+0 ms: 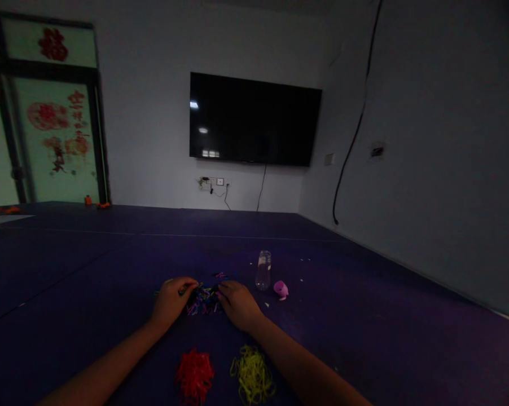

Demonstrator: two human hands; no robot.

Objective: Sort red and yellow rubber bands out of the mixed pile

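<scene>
A loose pile of mixed dark, blue, purple and yellow bands (204,300) lies on the purple table between my hands. My left hand (174,298) is at the pile's left side, thumb and fingertips pinched together; what they hold is too small to tell. At the right side, my right hand (238,303) has its fingers bent together over the bands, their tips partly hidden. Nearer me lie a heap of red bands (195,376) and a heap of yellow-green bands (253,375).
Right of my right hand stands a clear bottle (263,272), beside a pink cup-like piece (281,290). White scraps are scattered near them. Orange objects (103,206) sit at the table's far left edge. A television (254,119) hangs on the wall beyond.
</scene>
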